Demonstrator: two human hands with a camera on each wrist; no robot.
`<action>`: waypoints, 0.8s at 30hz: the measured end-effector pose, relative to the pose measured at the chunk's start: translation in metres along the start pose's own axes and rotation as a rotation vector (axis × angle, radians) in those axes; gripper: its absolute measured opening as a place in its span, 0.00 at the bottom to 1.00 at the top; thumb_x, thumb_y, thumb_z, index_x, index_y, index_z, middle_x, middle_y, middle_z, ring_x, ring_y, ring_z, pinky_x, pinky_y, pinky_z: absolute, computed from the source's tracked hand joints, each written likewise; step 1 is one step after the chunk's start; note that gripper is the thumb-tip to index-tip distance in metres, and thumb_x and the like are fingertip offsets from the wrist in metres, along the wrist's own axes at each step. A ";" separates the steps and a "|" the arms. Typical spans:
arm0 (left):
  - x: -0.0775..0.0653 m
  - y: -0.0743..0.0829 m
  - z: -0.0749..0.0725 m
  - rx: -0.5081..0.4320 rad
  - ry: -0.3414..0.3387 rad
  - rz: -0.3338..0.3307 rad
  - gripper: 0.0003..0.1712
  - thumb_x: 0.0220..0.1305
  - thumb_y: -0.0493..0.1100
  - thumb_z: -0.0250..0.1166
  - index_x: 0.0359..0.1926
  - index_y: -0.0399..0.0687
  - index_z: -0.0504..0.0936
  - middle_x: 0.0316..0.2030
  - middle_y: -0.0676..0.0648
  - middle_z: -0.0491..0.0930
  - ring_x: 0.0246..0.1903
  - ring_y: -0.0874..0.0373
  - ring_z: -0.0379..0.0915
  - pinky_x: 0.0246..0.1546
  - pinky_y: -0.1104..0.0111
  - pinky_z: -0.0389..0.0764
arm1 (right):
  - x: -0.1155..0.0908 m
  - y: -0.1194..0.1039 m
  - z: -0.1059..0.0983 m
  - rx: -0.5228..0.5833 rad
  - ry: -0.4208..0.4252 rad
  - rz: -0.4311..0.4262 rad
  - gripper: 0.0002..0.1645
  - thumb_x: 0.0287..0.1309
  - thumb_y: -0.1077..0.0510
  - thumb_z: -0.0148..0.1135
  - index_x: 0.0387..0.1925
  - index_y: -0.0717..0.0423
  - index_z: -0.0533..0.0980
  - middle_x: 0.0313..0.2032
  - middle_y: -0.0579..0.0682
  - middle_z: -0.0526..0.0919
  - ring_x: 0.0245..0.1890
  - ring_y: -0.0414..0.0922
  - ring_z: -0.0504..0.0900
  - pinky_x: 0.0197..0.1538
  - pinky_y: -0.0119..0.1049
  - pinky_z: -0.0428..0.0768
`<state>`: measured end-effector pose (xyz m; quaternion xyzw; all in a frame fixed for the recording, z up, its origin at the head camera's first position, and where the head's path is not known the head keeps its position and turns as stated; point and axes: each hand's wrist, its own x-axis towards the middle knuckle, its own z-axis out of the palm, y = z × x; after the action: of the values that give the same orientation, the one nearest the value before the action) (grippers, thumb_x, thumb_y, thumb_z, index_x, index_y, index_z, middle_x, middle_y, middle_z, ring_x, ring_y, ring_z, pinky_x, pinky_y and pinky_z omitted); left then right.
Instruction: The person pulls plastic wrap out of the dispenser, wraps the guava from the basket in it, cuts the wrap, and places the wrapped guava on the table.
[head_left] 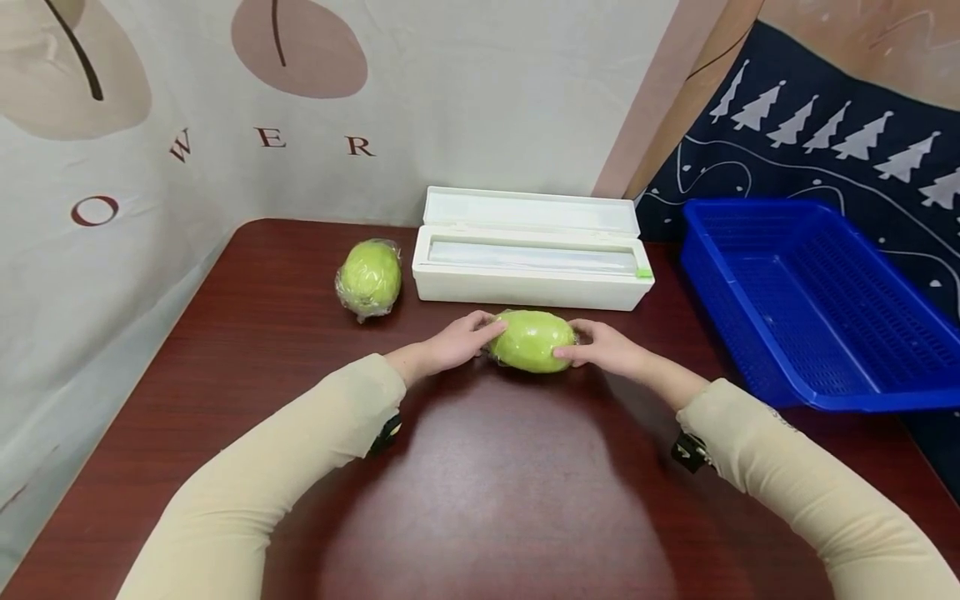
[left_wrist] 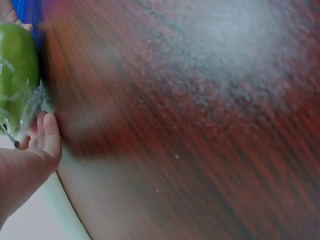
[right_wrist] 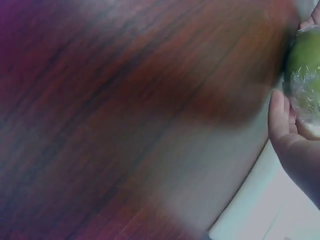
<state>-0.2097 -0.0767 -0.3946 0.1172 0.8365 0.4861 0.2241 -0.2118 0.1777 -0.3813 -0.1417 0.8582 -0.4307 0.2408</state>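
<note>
A green oval fruit (head_left: 532, 340) covered in clear film lies on the dark red table (head_left: 480, 483) in front of the white film dispenser box (head_left: 531, 260). My left hand (head_left: 459, 340) grips its left end and my right hand (head_left: 603, 347) grips its right end, fingers curled on the film. The left wrist view shows the fruit (left_wrist: 17, 75) with crinkled film above my left hand (left_wrist: 35, 150). In the right wrist view the fruit (right_wrist: 305, 75) sits at the right edge against my right hand (right_wrist: 287, 125). A second wrapped green fruit (head_left: 368, 278) rests further back to the left.
The dispenser box stands with its lid up, a roll of film inside. A blue plastic basket (head_left: 817, 300) sits at the right on a dark cloth with tree prints. A pale printed curtain hangs behind and to the left of the table.
</note>
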 end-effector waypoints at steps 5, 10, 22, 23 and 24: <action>-0.003 0.008 0.002 -0.084 0.008 -0.044 0.37 0.66 0.52 0.54 0.67 0.36 0.53 0.62 0.35 0.63 0.52 0.49 0.69 0.50 0.63 0.76 | -0.001 -0.001 -0.002 0.091 -0.018 0.045 0.36 0.60 0.52 0.57 0.62 0.70 0.58 0.48 0.68 0.76 0.36 0.42 0.81 0.41 0.38 0.83; -0.002 0.012 0.005 -0.179 0.028 -0.058 0.38 0.65 0.49 0.57 0.67 0.36 0.52 0.60 0.34 0.63 0.53 0.48 0.69 0.50 0.63 0.77 | -0.006 -0.001 -0.002 0.101 -0.131 0.056 0.29 0.64 0.49 0.49 0.52 0.71 0.64 0.35 0.62 0.83 0.30 0.45 0.84 0.39 0.41 0.84; -0.008 0.026 0.021 -0.383 0.094 -0.196 0.37 0.68 0.51 0.51 0.64 0.28 0.51 0.60 0.30 0.63 0.48 0.44 0.74 0.51 0.59 0.79 | -0.004 -0.010 0.001 0.237 -0.125 0.071 0.40 0.64 0.53 0.49 0.68 0.71 0.48 0.59 0.71 0.66 0.46 0.45 0.78 0.49 0.38 0.81; -0.009 0.027 0.022 -0.397 0.065 -0.208 0.37 0.68 0.51 0.51 0.64 0.28 0.51 0.60 0.30 0.63 0.46 0.45 0.74 0.51 0.58 0.79 | -0.003 -0.010 0.001 0.270 -0.138 0.064 0.39 0.64 0.54 0.48 0.68 0.71 0.48 0.59 0.70 0.66 0.45 0.43 0.78 0.50 0.38 0.80; -0.010 0.028 0.023 -0.407 0.032 -0.215 0.36 0.68 0.51 0.51 0.64 0.28 0.51 0.60 0.30 0.62 0.45 0.46 0.74 0.51 0.58 0.78 | -0.004 -0.010 0.001 0.297 -0.150 0.057 0.38 0.65 0.55 0.47 0.68 0.71 0.48 0.57 0.68 0.68 0.43 0.42 0.79 0.49 0.37 0.80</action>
<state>-0.1902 -0.0497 -0.3778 -0.0278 0.7323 0.6200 0.2804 -0.2079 0.1728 -0.3723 -0.1120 0.7682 -0.5342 0.3347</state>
